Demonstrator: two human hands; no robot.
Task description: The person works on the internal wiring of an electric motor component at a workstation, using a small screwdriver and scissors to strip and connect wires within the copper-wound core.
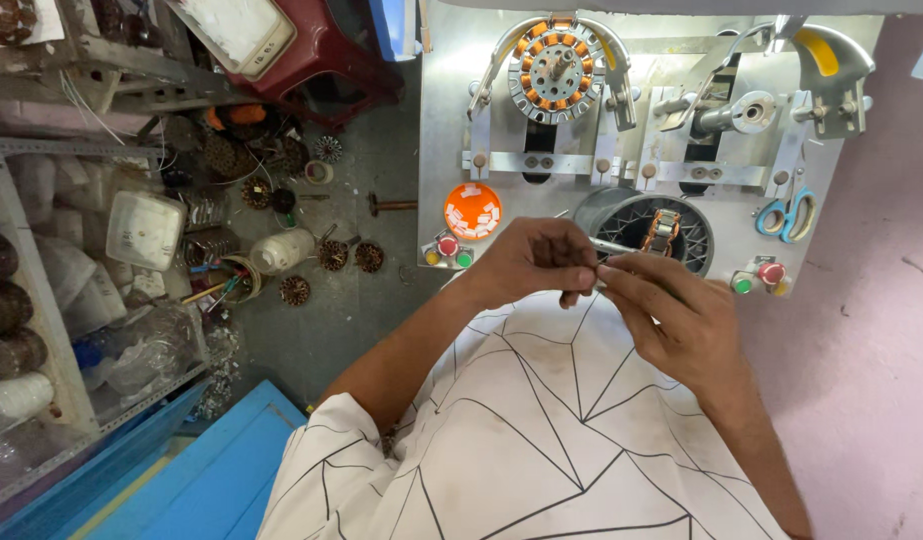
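At frame centre, the left hand [536, 262] and right hand [671, 315] meet fingertip to fingertip, both pinched tight on a small dark part [573, 296], held close over the lap for fine work, just below the winding machine [641, 140].

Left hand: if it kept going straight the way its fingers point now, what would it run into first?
The left hand points right, toward the right hand. Its fingertips already meet the right hand's fingertips around a small item pinched between them, so that hand comes first. Depth looks matched, though one view cannot confirm it.
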